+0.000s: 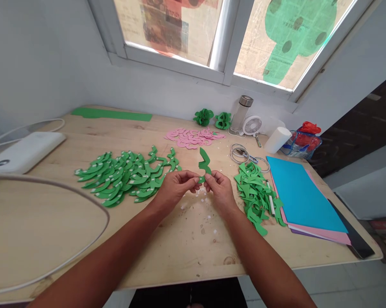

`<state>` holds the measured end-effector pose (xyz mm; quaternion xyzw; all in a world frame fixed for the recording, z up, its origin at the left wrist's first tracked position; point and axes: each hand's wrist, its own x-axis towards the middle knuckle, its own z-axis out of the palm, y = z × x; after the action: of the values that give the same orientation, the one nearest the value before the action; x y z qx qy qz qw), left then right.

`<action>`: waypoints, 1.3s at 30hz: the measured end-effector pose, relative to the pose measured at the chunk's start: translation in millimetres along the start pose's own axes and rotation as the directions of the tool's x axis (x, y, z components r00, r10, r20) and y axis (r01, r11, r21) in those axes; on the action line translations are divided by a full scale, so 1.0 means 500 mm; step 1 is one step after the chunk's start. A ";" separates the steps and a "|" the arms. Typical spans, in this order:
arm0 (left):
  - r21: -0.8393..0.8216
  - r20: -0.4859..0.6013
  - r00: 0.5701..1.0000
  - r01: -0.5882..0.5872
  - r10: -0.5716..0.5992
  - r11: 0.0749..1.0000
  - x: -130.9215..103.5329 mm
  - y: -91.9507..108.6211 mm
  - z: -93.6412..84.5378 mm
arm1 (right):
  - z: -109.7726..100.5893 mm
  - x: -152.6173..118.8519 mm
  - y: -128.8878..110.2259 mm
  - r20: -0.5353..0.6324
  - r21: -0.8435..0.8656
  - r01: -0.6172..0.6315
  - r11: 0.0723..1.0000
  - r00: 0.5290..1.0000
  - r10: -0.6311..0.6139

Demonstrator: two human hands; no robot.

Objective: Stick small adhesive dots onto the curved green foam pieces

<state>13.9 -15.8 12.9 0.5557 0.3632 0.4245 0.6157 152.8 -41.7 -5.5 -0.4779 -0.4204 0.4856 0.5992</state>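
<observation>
Between my two hands is a wavy green paper cutout (204, 159), held upright above the middle of the table. My left hand (180, 186) pinches its lower left end, where a small white patch shows. Thumb and fingers of my right hand (219, 188) grip its lower right edge. To the left lies a spread of similar green cutouts (122, 175) with white patches at their ends. Right of my hands is a heap of green paper scraps (252, 192) with a white pen (271, 203) on it. Tiny white bits (209, 217) are scattered below my hands.
Pink cutouts (193, 137) and two green paper ornaments (203, 116) lie at the back, near a glass bottle (241, 113) and a small fan (252, 125). Scissors (244, 154) sit by the scraps. Coloured sheets (308, 196) are on the right, a power bank (26, 150) and cable on the left.
</observation>
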 end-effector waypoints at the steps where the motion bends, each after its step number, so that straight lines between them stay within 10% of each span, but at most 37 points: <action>1: -0.022 0.002 1.000 0.010 -0.010 1.000 0.001 -0.002 -0.001 | -0.001 0.000 0.001 0.007 0.022 -0.010 1.000 1.000 0.010; 11: -0.302 0.175 0.973 0.199 -0.151 0.932 0.005 -0.015 -0.008 | -0.002 -0.002 -0.001 0.123 0.284 -0.118 0.951 0.989 0.086; 30: 0.123 -0.089 0.989 -0.108 0.120 0.986 -0.006 -0.009 0.002 | 0.000 -0.001 -0.002 0.000 -0.071 0.023 0.997 1.000 -0.023; 35: 0.597 -0.080 0.871 -0.347 0.484 0.723 -0.017 -0.006 0.005 | 0.001 -0.002 0.001 -0.073 -0.143 0.067 0.987 0.994 -0.078; 39: 0.698 0.030 0.847 -0.398 0.530 0.596 -0.016 -0.011 0.005 | 0.000 -0.001 0.007 -0.095 -0.212 0.097 0.972 0.988 -0.119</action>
<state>13.8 -24.4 7.6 0.7756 0.3888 0.4553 0.2001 152.2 -42.1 -9.0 -0.5394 -0.4612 0.3796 0.5935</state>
